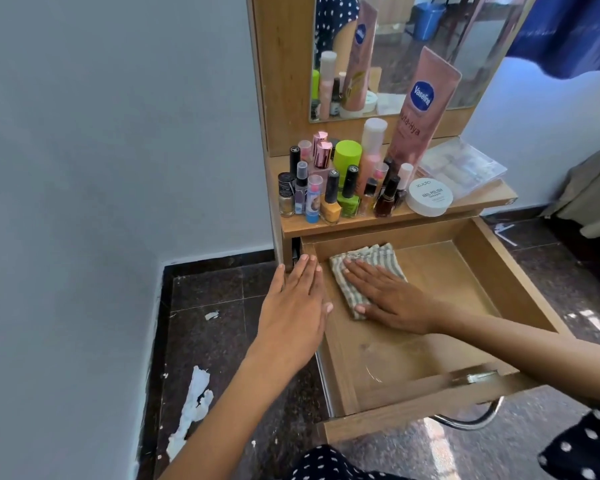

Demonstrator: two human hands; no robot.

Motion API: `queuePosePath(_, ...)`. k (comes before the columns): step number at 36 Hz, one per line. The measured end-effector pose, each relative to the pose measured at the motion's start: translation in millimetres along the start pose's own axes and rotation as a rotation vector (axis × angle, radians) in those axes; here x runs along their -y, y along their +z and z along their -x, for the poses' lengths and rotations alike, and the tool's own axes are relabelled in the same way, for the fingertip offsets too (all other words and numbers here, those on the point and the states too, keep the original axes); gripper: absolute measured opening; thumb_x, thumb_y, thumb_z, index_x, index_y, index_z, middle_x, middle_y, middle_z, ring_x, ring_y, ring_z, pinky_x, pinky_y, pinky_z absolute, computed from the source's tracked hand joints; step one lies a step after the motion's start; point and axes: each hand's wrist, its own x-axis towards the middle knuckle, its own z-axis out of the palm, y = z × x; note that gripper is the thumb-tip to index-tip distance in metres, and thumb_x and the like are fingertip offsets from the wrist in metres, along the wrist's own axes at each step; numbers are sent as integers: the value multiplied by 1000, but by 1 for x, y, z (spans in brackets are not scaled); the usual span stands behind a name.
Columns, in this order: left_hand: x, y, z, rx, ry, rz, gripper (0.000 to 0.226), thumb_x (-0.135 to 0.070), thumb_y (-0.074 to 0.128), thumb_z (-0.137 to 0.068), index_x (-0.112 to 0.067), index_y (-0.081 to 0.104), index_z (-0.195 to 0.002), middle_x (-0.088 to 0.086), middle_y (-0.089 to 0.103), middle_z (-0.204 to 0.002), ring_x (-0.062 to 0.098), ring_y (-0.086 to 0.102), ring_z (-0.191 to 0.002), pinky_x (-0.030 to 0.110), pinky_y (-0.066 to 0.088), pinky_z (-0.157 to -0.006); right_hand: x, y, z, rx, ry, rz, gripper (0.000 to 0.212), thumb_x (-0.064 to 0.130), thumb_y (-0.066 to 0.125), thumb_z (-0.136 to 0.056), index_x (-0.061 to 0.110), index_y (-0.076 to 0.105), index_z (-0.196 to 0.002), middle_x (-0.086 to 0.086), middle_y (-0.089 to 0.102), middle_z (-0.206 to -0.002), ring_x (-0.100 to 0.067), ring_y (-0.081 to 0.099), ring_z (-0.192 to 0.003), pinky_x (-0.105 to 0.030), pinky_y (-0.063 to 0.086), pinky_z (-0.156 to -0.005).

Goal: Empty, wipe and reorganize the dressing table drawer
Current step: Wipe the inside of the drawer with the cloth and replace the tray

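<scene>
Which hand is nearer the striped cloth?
Right. The right hand presses flat on the striped cloth inside the drawer; the left hand rests beside it on the drawer's side.

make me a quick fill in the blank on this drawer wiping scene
1. The right hand presses flat on a striped folded ____ inside the open wooden drawer.
2. The left hand rests on the drawer's ____ wall.
3. The round white jar on the shelf reads "nail ____".

Missing words: cloth; left; polish
</scene>
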Motion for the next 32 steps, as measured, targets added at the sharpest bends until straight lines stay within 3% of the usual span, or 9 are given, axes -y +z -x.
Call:
queuePosePath(4,-18,10,-5,-85,73,56,73,-48,-6,-90,-8,7,-150,8,-5,-158,20,-8,-146,37,-14,-112,-43,-10,36,26,150,-13,79,78,1,-81,37,-14,-147,12,-26,-155,-6,-24,-144,-39,-5,-122)
queuePosePath(7,-30,17,-18,-128,131,151,71,-52,1,-95,-9,16,-150,8,3,-158,18,-3,-146,37,-19,-108,-62,-11,56,10,333,-37,97,89,1,-70,34,-9,-149,7,-26,-154,-15,-21,-145,-41,-5,-121)
queuePosePath(10,-39,18,-35,-137,132,232,70,-53,2,-93,-14,11,-151,3,1,-159,11,-8,-145,30,-18,-111,-57,-6,58,28,491,-88,102,87,15,-74,25,-9,-151,-7,-26,-156,-22,-23,-145,-38,-9,-118)
queuePosePath(15,-41,27,-48,-208,82,195,69,-54,5,-97,-14,23,-149,9,16,-157,18,8,-146,36,-7,-114,-28,0,47,99,390,-132,108,85,10,-72,15,-26,-145,-2,-39,-147,-15,-35,-137,-32,-18,-114)
queuePosePath(18,-42,35,-51,-225,70,88,63,-49,13,-98,-13,30,-147,12,23,-154,22,16,-145,42,3,-114,-25,1,39,104,262,-81,104,89,-3,-70,21,-26,-145,-2,-35,-152,-15,-33,-140,-37,-15,-118)
queuePosePath(21,-44,39,-51,-226,57,48,62,-48,19,-98,-12,39,-143,14,31,-151,23,23,-143,43,12,-114,-35,0,40,42,346,-70,109,91,-9,-63,23,-21,-148,-1,-35,-151,-17,-31,-141,-35,-14,-117)
queuePosePath(24,-46,43,-49,-241,56,34,61,-49,22,-97,-12,44,-140,14,36,-148,23,29,-141,44,16,-113,-47,-3,49,-14,483,-81,114,93,-2,-62,22,-15,-150,-4,-33,-151,-21,-26,-143,-39,-9,-119)
queuePosePath(29,-47,44,-47,-260,62,44,61,-48,19,-98,-12,41,-142,14,34,-149,23,26,-141,45,15,-114,-49,-2,58,-28,684,-87,86,70,26,-90,20,-8,-152,-14,-22,-157,-31,-21,-145,-43,-11,-117)
queuePosePath(32,-48,45,-46,-270,49,65,60,-48,18,-99,-13,38,-143,13,31,-151,22,23,-142,45,13,-114,-43,4,54,-16,753,-141,78,63,27,-94,28,-12,-151,-15,-28,-155,-33,-26,-143,-48,-11,-118)
